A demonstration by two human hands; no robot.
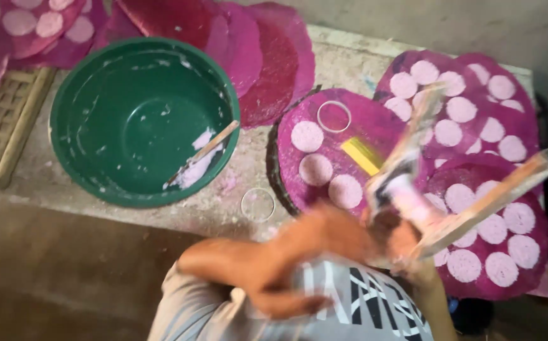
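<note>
I see my left hand point(286, 265) blurred low at the front edge of the counter point(236, 183), fingers loosely curled, and I cannot tell whether it pinches anything; my right hand point(400, 243) is closed around two flat wooden sticks point(495, 196) smeared with pale paste, raised over the magenta trays. The nearest round tray point(381, 126) lies mid-counter carrying pale pink discs point(307, 136), a yellow strip point(361, 156) and a clear ring point(334, 116). A green basin point(97, 126) with paste and a stick sits toward the left end, a second ring point(257, 204) just beside its rim near the front edge.
</note>
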